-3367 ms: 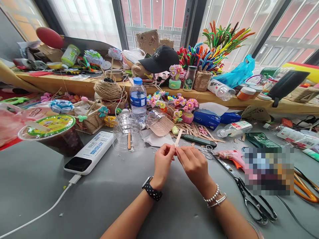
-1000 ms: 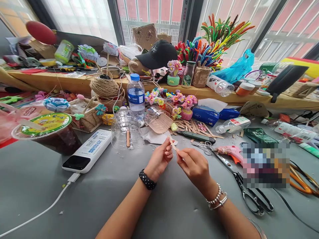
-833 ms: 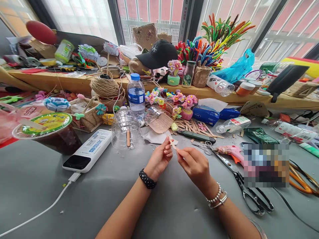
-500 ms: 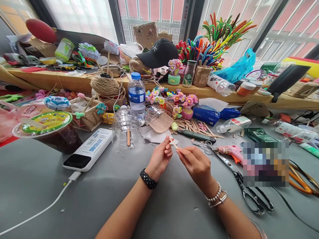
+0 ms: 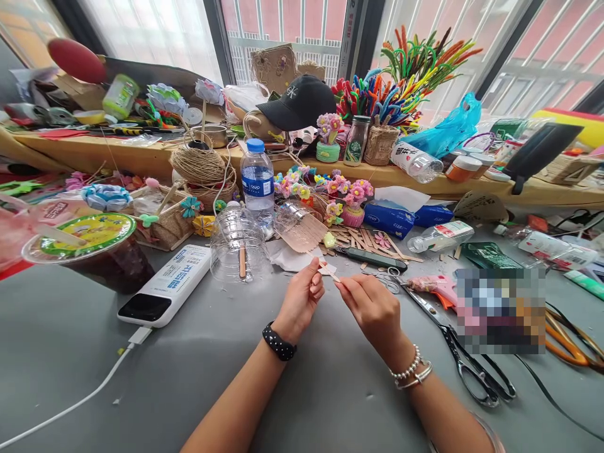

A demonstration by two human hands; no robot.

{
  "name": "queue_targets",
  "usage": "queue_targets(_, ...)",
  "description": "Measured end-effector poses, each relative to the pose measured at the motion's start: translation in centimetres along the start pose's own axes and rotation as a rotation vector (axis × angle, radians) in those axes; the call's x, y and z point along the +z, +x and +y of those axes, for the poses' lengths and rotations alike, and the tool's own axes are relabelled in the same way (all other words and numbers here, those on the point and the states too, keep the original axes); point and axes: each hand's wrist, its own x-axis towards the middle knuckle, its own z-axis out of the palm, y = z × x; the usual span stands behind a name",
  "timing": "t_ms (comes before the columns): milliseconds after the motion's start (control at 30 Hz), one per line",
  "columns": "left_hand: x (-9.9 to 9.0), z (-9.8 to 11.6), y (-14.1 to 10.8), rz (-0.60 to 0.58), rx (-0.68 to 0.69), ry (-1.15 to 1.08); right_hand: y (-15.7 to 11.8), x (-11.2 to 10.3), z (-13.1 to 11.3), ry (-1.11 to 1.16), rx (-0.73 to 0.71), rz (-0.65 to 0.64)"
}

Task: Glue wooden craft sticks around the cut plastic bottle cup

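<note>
Between my two hands is a small, pale wooden craft stick [image 5: 329,272], slanting down to the right. My left hand [image 5: 302,299] is closed, its thumb pressed near the upper end of the stick and its fingers curled. The lower end is pinched by the thumb and fingertips of my right hand [image 5: 372,309]. Beyond them, a fan of joined craft sticks [image 5: 307,233] leans on a clear plastic piece above white paper [image 5: 287,256]. Another wooden stick [image 5: 242,262] shows at a cut clear plastic bottle [image 5: 231,229], left of my hands.
Loose sticks [image 5: 365,239] lie behind a dark green utility knife [image 5: 372,258]. Right of my hands are black-handled scissors [image 5: 465,358] and a pink glue gun [image 5: 431,284]. A white power bank [image 5: 172,286], a drink cup [image 5: 111,261] and a blue-capped water bottle [image 5: 257,179] stand left and behind.
My right fingertips have shifted slightly along the stick, and a bit more of it shows between my hands. My left hand keeps nearly the same pose. The view has moved very slightly.
</note>
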Motion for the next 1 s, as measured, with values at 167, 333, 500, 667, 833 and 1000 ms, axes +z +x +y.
queue_targets(167,-0.1,-0.1,0.1,-0.007,0.019,0.039,0.0,0.0,0.0,-0.019,-0.030,-0.005)
queue_targets(333,-0.2,-0.3,0.0,0.036,0.048,0.090,-0.2,0.2,0.3,0.043,0.030,0.006)
queue_targets(500,-0.2,0.3,-0.2,0.099,0.083,0.116,-0.3,0.3,1.2,0.283,0.403,0.027)
queue_targets(667,-1.1,2.5,0.6,0.165,0.323,0.547,-0.5,0.9,2.3,0.527,0.892,0.040)
queue_targets(833,-1.9,4.6,2.1,0.449,0.642,1.303,-0.6,1.2,2.6,0.604,0.983,0.059)
queue_targets(1000,-1.3,4.8,3.1,0.513,0.446,1.677,-0.5,1.2,2.4,0.598,0.981,0.071)
